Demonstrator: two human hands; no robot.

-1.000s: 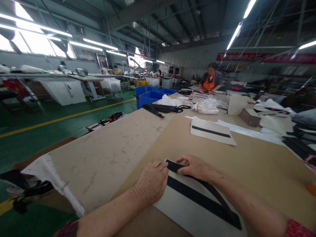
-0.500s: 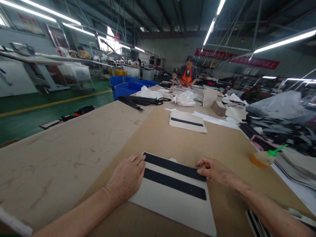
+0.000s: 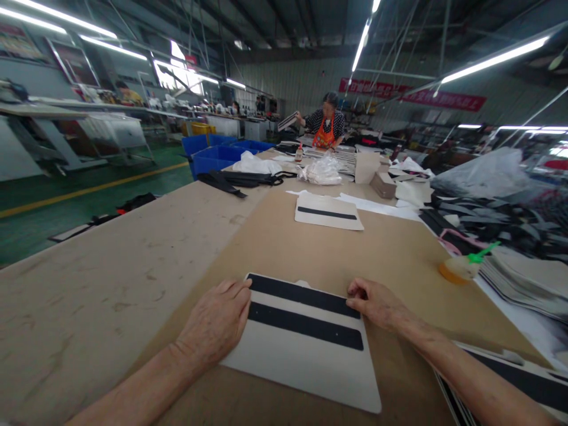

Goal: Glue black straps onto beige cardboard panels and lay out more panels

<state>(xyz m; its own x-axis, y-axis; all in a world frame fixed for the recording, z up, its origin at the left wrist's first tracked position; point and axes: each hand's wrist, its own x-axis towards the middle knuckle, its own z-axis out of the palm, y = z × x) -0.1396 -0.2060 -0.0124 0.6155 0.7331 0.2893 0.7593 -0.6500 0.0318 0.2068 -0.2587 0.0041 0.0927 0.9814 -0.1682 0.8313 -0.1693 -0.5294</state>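
A pale, stiff panel [image 3: 302, 371] lies flat on the brown table covering in front of me. Two black strips run across it: an upper strip [image 3: 302, 294] along the far edge and a lower strip [image 3: 306, 325] just nearer, with small light dots on it. My left hand [image 3: 219, 319] is closed at the upper strip's left end, fingers together over the panel's edge. At the other end my right hand [image 3: 375, 302] pinches the strip's corner between thumb and curled fingers. Its fingertips partly hide that corner.
Farther up lies another pale panel [image 3: 328, 220] with one black strip. To the right are a squeeze bottle [image 3: 459, 269] with a green nozzle, stacked sheets [image 3: 528, 287] and more striped panels [image 3: 519, 373] beside my forearm. A co-worker [image 3: 327, 127] holds a panel across the table.
The whole view has shifted slightly, with the table scene moving left. Both hands keep their places at the strip's ends. The co-worker has raised a panel to one side.
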